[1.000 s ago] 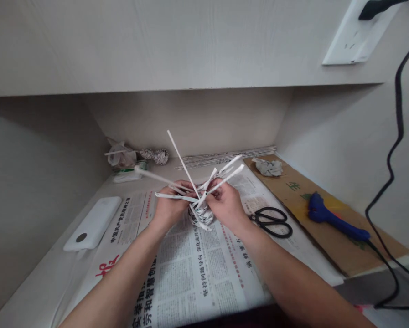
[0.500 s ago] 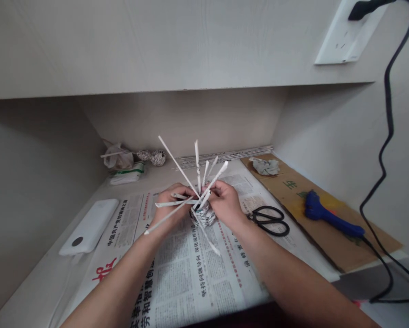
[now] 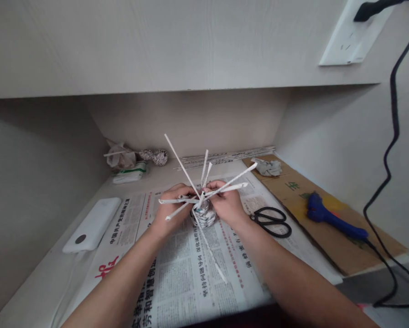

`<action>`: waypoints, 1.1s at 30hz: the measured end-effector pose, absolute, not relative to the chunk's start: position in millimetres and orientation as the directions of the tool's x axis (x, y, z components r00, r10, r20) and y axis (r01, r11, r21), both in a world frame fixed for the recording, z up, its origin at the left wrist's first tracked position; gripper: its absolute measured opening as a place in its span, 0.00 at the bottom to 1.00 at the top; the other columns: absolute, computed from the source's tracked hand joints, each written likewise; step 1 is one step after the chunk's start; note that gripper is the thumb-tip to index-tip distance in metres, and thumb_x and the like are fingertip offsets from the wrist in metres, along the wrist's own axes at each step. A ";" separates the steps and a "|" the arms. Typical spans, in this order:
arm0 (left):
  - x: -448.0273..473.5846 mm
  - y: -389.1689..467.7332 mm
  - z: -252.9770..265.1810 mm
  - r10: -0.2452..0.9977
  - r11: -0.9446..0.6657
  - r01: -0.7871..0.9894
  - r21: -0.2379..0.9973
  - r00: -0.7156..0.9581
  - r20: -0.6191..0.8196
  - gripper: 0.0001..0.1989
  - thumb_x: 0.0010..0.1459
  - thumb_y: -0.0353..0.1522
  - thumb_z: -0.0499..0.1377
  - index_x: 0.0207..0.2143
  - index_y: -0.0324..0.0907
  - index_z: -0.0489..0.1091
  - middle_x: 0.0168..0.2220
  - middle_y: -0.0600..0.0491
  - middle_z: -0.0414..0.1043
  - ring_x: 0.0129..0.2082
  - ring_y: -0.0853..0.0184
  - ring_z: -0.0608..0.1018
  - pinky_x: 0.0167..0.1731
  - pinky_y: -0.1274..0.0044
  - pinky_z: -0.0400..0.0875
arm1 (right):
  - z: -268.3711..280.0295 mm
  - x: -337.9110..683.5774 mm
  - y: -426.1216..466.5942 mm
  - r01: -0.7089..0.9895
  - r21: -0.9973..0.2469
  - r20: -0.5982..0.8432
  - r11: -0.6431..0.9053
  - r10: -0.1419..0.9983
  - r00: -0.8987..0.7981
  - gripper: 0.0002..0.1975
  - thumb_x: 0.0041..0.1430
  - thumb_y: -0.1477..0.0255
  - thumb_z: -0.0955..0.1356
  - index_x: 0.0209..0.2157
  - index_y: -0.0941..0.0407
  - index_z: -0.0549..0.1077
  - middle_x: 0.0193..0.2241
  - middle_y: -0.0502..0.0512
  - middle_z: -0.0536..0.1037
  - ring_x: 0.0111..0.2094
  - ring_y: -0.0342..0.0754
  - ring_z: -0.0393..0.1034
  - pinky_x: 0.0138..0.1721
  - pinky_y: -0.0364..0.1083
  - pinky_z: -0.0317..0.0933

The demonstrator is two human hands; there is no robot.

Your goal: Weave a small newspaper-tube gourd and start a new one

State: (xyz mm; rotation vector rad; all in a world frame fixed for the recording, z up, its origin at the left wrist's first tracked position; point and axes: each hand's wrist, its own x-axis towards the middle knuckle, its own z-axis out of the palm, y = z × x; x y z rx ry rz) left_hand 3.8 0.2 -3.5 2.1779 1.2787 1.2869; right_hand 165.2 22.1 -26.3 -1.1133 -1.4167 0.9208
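A small woven piece of rolled newspaper (image 3: 204, 216) stands between my hands over the spread newspaper. Several white paper sticks (image 3: 181, 163) fan out from its top in all directions, one hanging down toward me. My left hand (image 3: 173, 205) is curled round the left side of the weave, its fingertips partly hidden behind the sticks. On the other side, my right hand (image 3: 227, 202) pinches at the base of the sticks near the rim. Black-handled scissors (image 3: 272, 222) lie just right of my right wrist, their blades hidden by it.
Printed newspaper (image 3: 187, 278) covers the tabletop. A white power bank (image 3: 92, 225) with a cable lies left. Right, a cardboard sheet (image 3: 327, 246) carries a blue glue gun (image 3: 336, 221) and crumpled paper (image 3: 267, 167). Long paper sticks (image 3: 228, 156) line the back wall, under an overhanging panel (image 3: 190, 50).
The woven piece's sticks have shifted: two now lean farther right over my right hand, and the near one hangs lower and straighter. Both hands stay at the weave. The view has shifted slightly.
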 end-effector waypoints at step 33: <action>-1.6 5.6 -3.6 0.771 -0.636 0.416 0.651 0.307 0.558 0.09 0.53 0.25 0.57 0.29 0.42 0.77 0.34 0.48 0.76 0.36 0.64 0.78 0.39 0.74 0.71 | -29.1 161.8 16.4 0.192 -0.919 0.343 0.344 0.939 -0.040 0.06 0.54 0.69 0.68 0.32 0.55 0.77 0.27 0.51 0.79 0.30 0.47 0.73 0.32 0.44 0.66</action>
